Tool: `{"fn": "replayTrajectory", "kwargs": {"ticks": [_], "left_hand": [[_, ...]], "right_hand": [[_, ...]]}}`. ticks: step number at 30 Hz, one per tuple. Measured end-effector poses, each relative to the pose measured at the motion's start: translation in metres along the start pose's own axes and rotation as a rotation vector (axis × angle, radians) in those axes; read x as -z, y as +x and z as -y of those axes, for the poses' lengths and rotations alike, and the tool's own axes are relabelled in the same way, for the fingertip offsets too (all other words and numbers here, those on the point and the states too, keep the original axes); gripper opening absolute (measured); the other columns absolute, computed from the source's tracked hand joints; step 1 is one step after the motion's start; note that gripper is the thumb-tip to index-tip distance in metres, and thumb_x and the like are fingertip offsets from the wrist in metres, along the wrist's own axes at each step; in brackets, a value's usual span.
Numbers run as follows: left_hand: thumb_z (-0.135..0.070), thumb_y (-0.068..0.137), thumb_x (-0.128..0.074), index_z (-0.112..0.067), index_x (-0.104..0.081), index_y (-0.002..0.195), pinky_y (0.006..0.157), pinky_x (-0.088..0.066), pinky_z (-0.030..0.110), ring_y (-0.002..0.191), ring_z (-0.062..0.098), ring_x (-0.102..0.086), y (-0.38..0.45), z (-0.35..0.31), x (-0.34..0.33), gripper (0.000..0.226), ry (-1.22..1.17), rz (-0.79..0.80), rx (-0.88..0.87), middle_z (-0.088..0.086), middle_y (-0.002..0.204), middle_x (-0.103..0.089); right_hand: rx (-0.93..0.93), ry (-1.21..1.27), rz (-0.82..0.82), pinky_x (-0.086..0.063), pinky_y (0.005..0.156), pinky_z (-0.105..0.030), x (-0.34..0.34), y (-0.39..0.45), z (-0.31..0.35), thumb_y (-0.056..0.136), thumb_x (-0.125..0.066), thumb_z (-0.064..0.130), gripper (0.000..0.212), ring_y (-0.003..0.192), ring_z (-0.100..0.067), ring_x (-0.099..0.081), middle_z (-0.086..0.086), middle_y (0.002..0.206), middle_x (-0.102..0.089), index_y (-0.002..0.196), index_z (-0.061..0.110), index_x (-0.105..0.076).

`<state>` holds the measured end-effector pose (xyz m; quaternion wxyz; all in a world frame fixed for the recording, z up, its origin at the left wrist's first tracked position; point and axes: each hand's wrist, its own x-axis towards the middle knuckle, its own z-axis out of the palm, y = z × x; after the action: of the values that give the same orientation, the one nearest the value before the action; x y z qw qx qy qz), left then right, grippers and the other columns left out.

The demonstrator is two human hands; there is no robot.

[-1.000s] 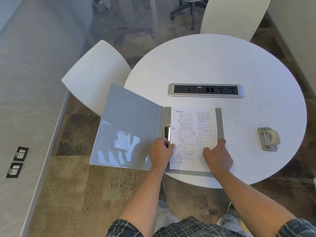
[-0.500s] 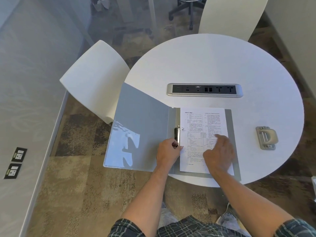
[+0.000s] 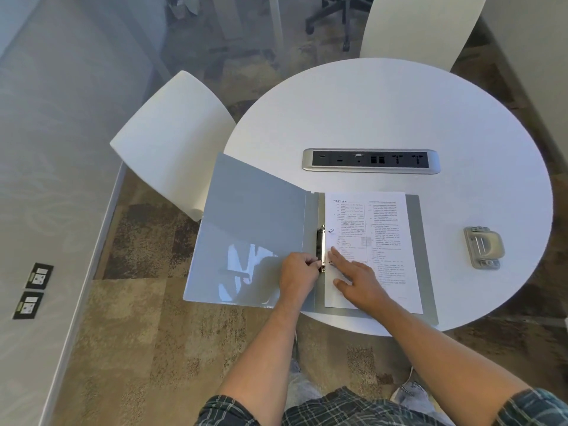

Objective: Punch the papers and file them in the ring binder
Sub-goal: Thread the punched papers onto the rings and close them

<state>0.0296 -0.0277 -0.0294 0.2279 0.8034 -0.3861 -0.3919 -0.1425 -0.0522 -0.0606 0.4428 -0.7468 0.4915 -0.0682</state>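
A grey ring binder (image 3: 255,229) lies open at the near left edge of the round white table (image 3: 399,118), its front cover hanging past the rim. Printed papers (image 3: 372,238) lie on the binder's right half beside the metal ring mechanism (image 3: 321,244). My left hand (image 3: 298,273) pinches the lower end of that mechanism. My right hand (image 3: 356,278) rests flat on the lower left part of the papers, fingers spread toward the rings. A grey hole punch (image 3: 483,247) sits alone on the table to the right.
A silver power and data socket strip (image 3: 370,160) is set into the table's middle. One white chair (image 3: 172,142) stands at the left, another white chair (image 3: 421,29) at the far side. Patterned carpet lies below; a wall with floor sockets runs along the left.
The binder and papers have slid to the right on the table. My right hand moved from the papers' lower edge up and left, next to the rings. My left hand stays on the mechanism.
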Motion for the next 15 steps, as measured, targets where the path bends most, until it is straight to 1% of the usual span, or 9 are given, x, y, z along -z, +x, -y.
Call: {"fn": "replayTrajectory", "kwargs": {"ticks": [2,3,4,6,8,9,13,15], "left_hand": [[-0.018,0.091,-0.070,-0.013,-0.079,0.078,0.063,-0.048,0.025,0.067,0.015,-0.063,0.002,0.002,-0.001,0.017,-0.035,0.005,0.011,0.003,0.072,-0.074],[-0.018,0.092,-0.070,-0.014,-0.079,0.078,0.065,-0.049,0.025,0.069,0.015,-0.064,0.003,0.002,-0.001,0.016,-0.054,0.008,0.021,0.003,0.074,-0.074],[-0.018,0.092,-0.070,-0.015,-0.079,0.079,0.065,-0.049,0.024,0.069,0.014,-0.064,0.004,0.003,-0.001,0.016,-0.070,0.011,0.032,0.002,0.075,-0.075],[-0.018,0.091,-0.070,-0.011,-0.078,0.076,0.065,-0.051,0.026,0.065,0.012,-0.061,0.006,0.003,-0.001,0.018,-0.094,0.018,0.052,0.007,0.073,-0.074],[-0.018,0.089,-0.072,-0.004,-0.077,0.075,0.069,-0.057,0.033,0.063,0.015,-0.061,0.010,0.004,-0.001,0.020,-0.128,0.023,0.077,0.016,0.075,-0.074],[-0.018,0.088,-0.073,-0.004,-0.077,0.074,0.070,-0.058,0.034,0.063,0.017,-0.063,0.012,0.005,0.000,0.020,-0.150,0.029,0.094,0.016,0.074,-0.074],[-0.015,0.085,-0.078,-0.011,-0.077,0.072,0.070,-0.058,0.030,0.060,0.017,-0.068,0.018,0.005,0.005,0.014,-0.236,0.086,0.164,0.009,0.065,-0.074],[-0.010,0.084,-0.079,-0.007,-0.078,0.078,0.069,-0.059,0.032,0.060,0.018,-0.068,0.021,0.006,0.007,0.007,-0.278,0.126,0.190,0.010,0.068,-0.075]], "right_hand": [[0.040,-0.059,0.109,-0.007,0.123,-0.022,-0.001,-0.003,-0.004,0.099,-0.060,0.014,0.081,0.144,0.008,-0.021,0.025,0.168,-0.007,0.163,0.035,-0.014],[0.057,-0.079,0.143,-0.001,0.124,-0.021,-0.002,-0.003,-0.006,0.099,-0.058,0.016,0.085,0.148,0.008,-0.011,0.026,0.168,0.003,0.163,0.035,-0.006],[0.067,-0.091,0.165,0.002,0.125,-0.023,-0.003,-0.004,-0.007,0.099,-0.058,0.017,0.088,0.152,0.007,-0.004,0.025,0.168,0.009,0.163,0.035,0.000],[0.073,-0.105,0.198,0.005,0.127,-0.029,-0.003,-0.003,-0.009,0.097,-0.059,0.021,0.093,0.154,0.005,0.003,0.024,0.167,0.016,0.162,0.035,0.007],[0.075,-0.121,0.239,0.007,0.127,-0.032,-0.002,-0.002,-0.009,0.096,-0.060,0.024,0.099,0.155,0.004,0.007,0.023,0.166,0.022,0.161,0.035,0.012],[0.075,-0.130,0.256,0.007,0.127,-0.033,-0.001,0.000,-0.009,0.095,-0.061,0.026,0.101,0.154,0.003,0.009,0.022,0.166,0.024,0.161,0.034,0.014],[0.058,-0.139,0.315,0.010,0.127,-0.035,0.000,0.002,-0.008,0.096,-0.062,0.031,0.105,0.154,0.001,0.014,0.019,0.164,0.030,0.160,0.032,0.020],[0.056,-0.137,0.333,0.012,0.127,-0.034,0.001,0.003,-0.008,0.096,-0.062,0.033,0.105,0.152,0.003,0.017,0.020,0.163,0.033,0.159,0.033,0.023]]}}
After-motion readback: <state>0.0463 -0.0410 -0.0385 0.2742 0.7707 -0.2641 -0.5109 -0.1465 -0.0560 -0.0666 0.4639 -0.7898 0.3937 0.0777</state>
